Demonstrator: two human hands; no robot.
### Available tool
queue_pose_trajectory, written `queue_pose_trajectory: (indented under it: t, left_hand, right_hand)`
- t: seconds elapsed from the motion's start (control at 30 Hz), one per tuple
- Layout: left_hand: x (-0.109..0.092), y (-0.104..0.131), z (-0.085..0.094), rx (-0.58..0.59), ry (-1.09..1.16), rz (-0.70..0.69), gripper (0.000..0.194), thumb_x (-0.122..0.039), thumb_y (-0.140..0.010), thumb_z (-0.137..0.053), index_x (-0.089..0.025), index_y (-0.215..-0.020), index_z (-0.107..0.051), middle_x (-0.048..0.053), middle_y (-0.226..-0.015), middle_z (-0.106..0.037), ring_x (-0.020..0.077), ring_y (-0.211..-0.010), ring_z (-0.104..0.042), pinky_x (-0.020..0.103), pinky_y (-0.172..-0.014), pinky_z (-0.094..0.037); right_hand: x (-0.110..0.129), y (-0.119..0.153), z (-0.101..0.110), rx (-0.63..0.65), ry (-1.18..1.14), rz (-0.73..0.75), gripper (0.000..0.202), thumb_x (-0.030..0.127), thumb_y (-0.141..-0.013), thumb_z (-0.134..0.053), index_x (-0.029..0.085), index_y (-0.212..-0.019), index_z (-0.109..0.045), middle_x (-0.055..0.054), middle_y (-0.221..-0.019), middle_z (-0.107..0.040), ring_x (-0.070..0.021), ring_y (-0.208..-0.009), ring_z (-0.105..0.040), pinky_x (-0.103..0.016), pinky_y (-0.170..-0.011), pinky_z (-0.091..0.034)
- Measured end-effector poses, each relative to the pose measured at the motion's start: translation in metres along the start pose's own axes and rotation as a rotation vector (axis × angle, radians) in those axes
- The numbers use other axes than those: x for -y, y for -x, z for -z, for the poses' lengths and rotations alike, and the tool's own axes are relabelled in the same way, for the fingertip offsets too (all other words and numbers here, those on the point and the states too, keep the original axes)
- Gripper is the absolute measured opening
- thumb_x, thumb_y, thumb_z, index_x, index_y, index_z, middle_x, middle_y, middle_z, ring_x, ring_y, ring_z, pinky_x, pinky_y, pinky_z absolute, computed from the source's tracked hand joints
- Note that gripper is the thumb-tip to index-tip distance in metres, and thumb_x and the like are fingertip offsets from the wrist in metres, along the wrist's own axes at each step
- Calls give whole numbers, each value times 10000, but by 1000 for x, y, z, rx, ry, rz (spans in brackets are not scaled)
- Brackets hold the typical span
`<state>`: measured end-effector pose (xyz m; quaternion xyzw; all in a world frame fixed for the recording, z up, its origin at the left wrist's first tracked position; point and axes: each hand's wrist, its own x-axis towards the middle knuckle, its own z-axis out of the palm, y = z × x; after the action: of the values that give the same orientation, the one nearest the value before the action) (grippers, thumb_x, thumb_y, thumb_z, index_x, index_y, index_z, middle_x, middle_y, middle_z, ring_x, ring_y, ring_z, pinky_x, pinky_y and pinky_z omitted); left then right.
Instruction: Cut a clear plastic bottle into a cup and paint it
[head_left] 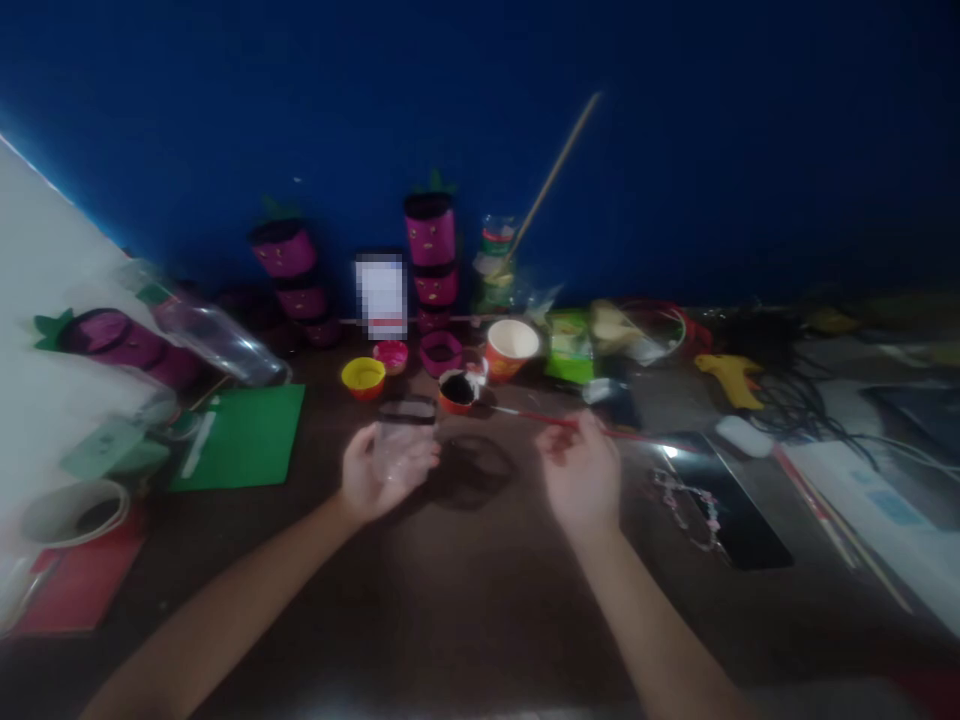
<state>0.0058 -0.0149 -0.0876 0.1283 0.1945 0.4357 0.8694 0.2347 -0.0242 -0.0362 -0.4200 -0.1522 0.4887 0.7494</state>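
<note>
My left hand [361,485] is wrapped round a clear plastic cup [405,445] whose upper edge has a dark band. In my right hand [586,485] a thin red paintbrush [531,416] is pinched, its tip pointing left. That tip lies close to a small orange pot of black paint [456,392]; whether it touches the pot is too blurred to tell. Around it stand a yellow pot [364,378], a pink paint pot [391,355], a purple ring-like pot [440,353] and a white-lined paper cup [512,345].
Purple stacked figures with faces [431,245] stand along the blue wall, near a bottle [497,260] holding a stick. Leftward lie a clear bottle [225,335] and green sheet [251,440]. Rightward are a yellow glue gun [729,380], a phone [750,520], a bracelet [709,515] and cables.
</note>
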Motion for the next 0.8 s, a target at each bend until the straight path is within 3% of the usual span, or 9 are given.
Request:
queue_pose_trajectory:
  t: [0.23, 0.37, 0.5, 0.8]
  left_hand:
    - [-7, -1, 6, 75, 104, 184, 437, -491, -794, -508, -85, -917, -614, 169, -843, -670, 132, -558, -586, 179, -421, -416]
    - [-10, -1, 5, 107, 114, 215, 391, -472, -808, -521, -99, -856, -627, 117, -737, -649, 73, -454, -522, 124, -345, -348]
    - [-9, -1, 8, 115, 108, 208, 377, -459, -826, -502, -104, -846, -628, 87, -636, -617, 79, -425, -514, 106, -283, -280]
    - [-8, -3, 14, 77, 100, 208, 461, -459, -897, -366, -75, -904, -621, 147, -695, -650, 114, -473, -578, 93, -269, -268]
  right_hand:
    - [-2, 1, 0, 17, 41, -2, 324, 394, -587, -790, 180, -660, -558, 64, -530, -584, -68, -442, -548, -184, -427, -421]
    - [-2, 1, 0, 46, 30, -38, 345, 409, -557, -809, 178, -646, -569, 66, -507, -572, -64, -437, -543, -174, -419, -414]
    - [-4, 1, 3, 87, 39, -59, 324, 409, -583, -800, 184, -643, -575, 63, -505, -576, -65, -440, -550, -172, -422, -414]
    - [-4, 3, 5, 252, 77, -61, 272, 397, -637, -764, 214, -648, -563, 53, -543, -600, -86, -487, -584, -191, -464, -437]
